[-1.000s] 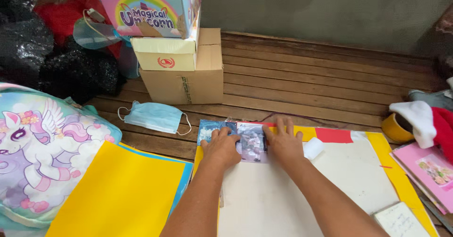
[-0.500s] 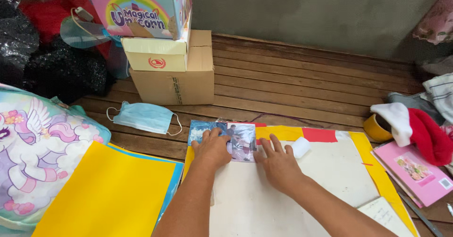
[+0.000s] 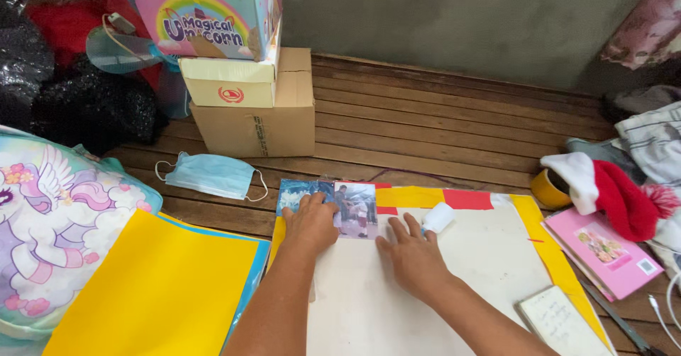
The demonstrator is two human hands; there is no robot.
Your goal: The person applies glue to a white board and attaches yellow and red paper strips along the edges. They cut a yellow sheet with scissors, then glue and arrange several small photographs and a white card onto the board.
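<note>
Left hand (image 3: 310,223) flat, palm down, fingers spread on the photo prints (image 3: 328,203) at the far-left corner of the white sheet (image 3: 397,292); pressing, not gripping, and it covers the middle of the prints, so I can't tell whether that's one print or two overlapping. Right-hand part of the print shows small figures, too small to make out. Right hand (image 3: 411,253) also open and flat on the white sheet just right of the prints, fingertips near their edge; contact with the print can't be confirmed. Small white glue-stick-like object (image 3: 438,218) lies just beside the right fingertips; exact kind unclear. White sheet sits on yellow paper (image 3: 560,257) with a red strip (image 3: 467,199) along the far edge; near edge cut off by frame. All of it lies on the wooden slat floor (image 3: 440,132). Left: yellow and blue paper stack (image 3: 156,292), unicorn backpack (image 3: 50,221) partly out of frame, blue face mask (image 3: 209,175). Far-left: stacked cardboard boxes (image 3: 255,111) with a pink box (image 3: 206,12) on top, cropped. Right: tape roll (image 3: 550,189) half hidden under a red-and-white hat (image 3: 610,196), pink book (image 3: 603,249), notebook (image 3: 557,320) cut off at the bottom edge.
</note>
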